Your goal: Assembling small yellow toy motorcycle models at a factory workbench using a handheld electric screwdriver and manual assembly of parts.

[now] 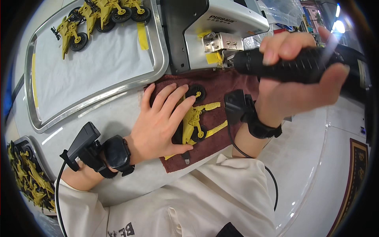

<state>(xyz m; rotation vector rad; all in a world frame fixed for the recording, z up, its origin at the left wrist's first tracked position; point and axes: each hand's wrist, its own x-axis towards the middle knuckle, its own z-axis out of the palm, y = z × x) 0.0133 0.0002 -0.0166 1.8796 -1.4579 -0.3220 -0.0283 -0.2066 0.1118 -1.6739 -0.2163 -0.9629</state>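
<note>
My left hand lies with spread fingers against a yellow toy motorcycle with black wheels. The motorcycle rests on its side on a maroon cloth, partly covered by my index finger and thumb. Raised at the right, my right hand is closed around a black electric screwdriver, its thumb lifted off the handle. The tool's front end is at the metal outlet bracket of a silver and black screw feeder. I cannot tell whether its tip carries a screw.
A metal tray lined with white paper stands at the far left, several yellow motorcycles along its far side. Another tray of yellow parts sits at the left edge. Yellow tape strips lie on the cloth. A cable trails from my right wrist.
</note>
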